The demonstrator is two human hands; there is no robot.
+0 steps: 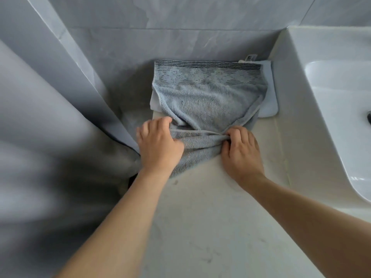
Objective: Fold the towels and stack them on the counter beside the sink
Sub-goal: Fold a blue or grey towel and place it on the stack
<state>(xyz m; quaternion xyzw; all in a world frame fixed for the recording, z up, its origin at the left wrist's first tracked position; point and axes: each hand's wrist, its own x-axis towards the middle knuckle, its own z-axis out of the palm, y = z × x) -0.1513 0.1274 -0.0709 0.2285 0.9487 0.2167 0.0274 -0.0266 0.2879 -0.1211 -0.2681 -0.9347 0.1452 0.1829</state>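
A grey terry towel point(206, 97) with a dark patterned band along its far edge lies on the pale counter point(210, 207), against the tiled wall. It rests on top of a folded light blue towel point(269, 103) whose edges show at the left and right. My left hand point(158, 145) grips the grey towel's near left part, fingers curled into the cloth. My right hand point(243, 151) pinches its near right edge, where the fabric bunches between both hands.
A white sink basin point(331, 109) stands raised on the right, with a dark fitting at the frame's edge. A grey curtain point(50, 117) hangs down the left side, close to the counter's left edge. Grey wall tiles point(180, 37) run behind.
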